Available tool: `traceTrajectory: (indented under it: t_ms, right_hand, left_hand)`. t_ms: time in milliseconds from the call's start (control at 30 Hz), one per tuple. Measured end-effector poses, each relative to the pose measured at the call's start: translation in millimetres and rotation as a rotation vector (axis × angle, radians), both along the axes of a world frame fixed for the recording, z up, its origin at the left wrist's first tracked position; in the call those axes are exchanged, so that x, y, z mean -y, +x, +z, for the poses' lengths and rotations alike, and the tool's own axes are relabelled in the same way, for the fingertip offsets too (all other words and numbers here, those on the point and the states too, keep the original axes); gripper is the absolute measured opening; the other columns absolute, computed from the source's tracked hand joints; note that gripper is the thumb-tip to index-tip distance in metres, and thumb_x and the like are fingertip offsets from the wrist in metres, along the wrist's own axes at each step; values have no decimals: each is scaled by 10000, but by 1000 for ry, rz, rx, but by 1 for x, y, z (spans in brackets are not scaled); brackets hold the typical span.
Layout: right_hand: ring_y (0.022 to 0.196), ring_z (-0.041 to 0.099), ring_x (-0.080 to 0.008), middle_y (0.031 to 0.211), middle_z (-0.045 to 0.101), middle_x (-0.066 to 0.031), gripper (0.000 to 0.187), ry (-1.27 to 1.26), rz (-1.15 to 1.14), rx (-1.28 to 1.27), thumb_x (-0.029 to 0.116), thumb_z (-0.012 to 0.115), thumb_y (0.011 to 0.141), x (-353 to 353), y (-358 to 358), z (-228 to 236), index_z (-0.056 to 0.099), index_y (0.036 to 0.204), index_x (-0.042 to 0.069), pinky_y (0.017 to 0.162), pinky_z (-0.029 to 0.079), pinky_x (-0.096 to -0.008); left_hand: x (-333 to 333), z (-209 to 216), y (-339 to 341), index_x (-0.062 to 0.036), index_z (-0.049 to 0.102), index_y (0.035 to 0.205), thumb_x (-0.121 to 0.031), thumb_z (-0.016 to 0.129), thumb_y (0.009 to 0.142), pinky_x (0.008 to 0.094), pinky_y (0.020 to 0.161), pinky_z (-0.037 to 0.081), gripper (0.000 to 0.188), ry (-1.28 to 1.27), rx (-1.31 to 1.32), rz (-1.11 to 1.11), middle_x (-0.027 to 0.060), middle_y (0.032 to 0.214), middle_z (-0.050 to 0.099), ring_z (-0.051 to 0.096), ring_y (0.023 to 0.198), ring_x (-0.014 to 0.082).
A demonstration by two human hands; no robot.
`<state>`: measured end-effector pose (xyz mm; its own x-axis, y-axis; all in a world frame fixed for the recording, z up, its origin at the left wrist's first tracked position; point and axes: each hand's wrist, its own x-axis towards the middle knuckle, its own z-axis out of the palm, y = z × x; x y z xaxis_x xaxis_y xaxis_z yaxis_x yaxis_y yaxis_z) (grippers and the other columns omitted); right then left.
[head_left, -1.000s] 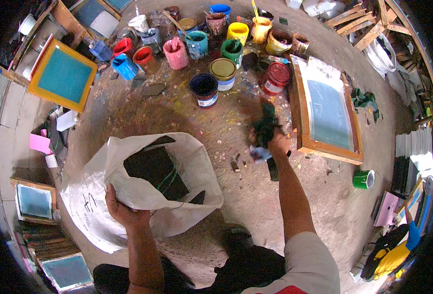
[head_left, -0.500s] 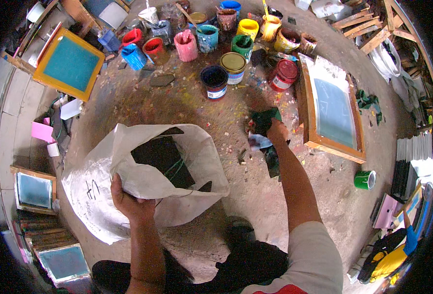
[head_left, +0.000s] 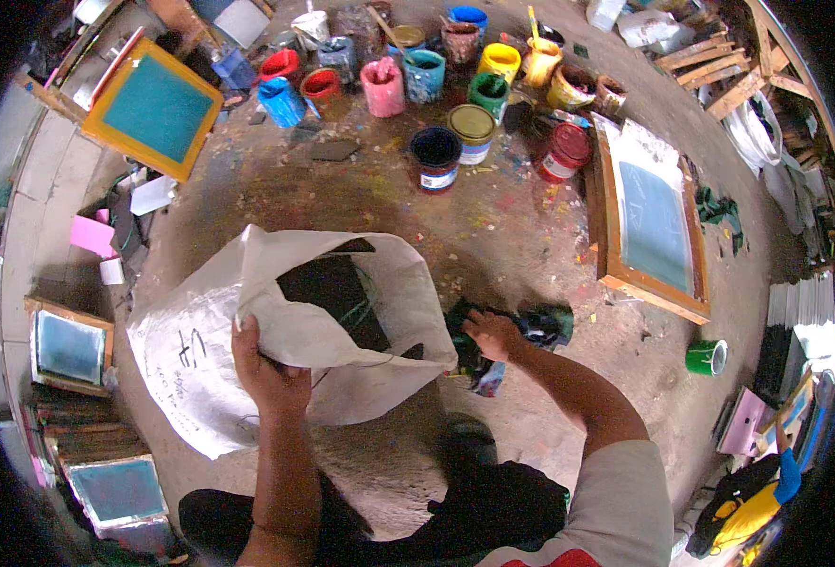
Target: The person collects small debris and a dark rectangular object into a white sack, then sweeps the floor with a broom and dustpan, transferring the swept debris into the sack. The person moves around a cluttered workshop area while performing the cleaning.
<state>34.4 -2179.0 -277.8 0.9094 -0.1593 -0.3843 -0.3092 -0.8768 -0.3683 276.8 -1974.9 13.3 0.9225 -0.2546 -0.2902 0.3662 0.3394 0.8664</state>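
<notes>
A large white woven sack (head_left: 191, 312) with dark hand-marked writing stands on the floor in front of me, its mouth wide. My left hand (head_left: 271, 373) is closed around the near rim of the sack, thumb outside. Inside the mouth lie flat black pieces (head_left: 328, 288) and some thin green strands; the bottom is hidden. Just right of the sack, my right hand (head_left: 495, 337) has its fingers closed on a crumpled dark rag (head_left: 548, 324) on the floor. The rag shows greenish-black with a few pale and bluish patches, and part of it lies under my fingers.
Several paint pots stand ahead, including a dark blue pot (head_left: 434, 159), a gold-lidded can (head_left: 472, 132) and a red can (head_left: 564, 151). A wooden-framed screen (head_left: 609, 255) leans at right, near a green can (head_left: 706, 357). More framed screens line the left; another person (head_left: 753, 506) shows lower right.
My right hand has moved left and nearer to me, bringing the dark rag close beside the sack. My left hand keeps hold of the rim. The whole view has shifted slightly.
</notes>
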Motion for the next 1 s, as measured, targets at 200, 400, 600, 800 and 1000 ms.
traceTrajectory:
  t_ms: [200,400,600,800,1000]
  right_hand:
    - [1092,594,-410,1186,580,-228,556,-37,-190,330,114,691,698,29,1,-5,563,1222,-21,953,499,-434]
    - [1149,577,-392,1185,596,-212,410,279,-299,645,127,696,780,32,107,129,586,1167,48,1000,435,-439]
    - [1009,616,-402,1060,626,-203,373,595,-84,889,166,693,794,-110,242,227,574,1123,35,881,488,-442]
    - [992,625,-396,1044,637,-202,342,429,-219,615,184,675,813,-170,295,172,587,1108,36,873,493,-443]
    - [976,634,-391,1028,647,-200,315,294,-278,491,202,656,832,-193,306,136,600,1093,36,865,498,-445]
  left_hand:
    - [-7,18,10,-46,565,1223,-100,647,878,316,591,587,358,-49,-15,-91,70,969,657,675,769,177]
    - [-14,32,10,-9,578,1187,87,654,755,258,532,549,449,62,163,-318,59,885,657,654,669,133]
    - [-18,77,28,12,558,1246,32,664,639,314,776,556,616,372,312,-555,94,1016,659,664,871,197]
    - [-32,116,27,-18,609,1147,23,671,667,244,634,479,486,167,363,-592,-9,866,613,588,732,99]
    - [-63,99,26,-25,618,1134,7,700,671,259,770,454,471,-8,329,-663,-22,923,615,573,832,97]
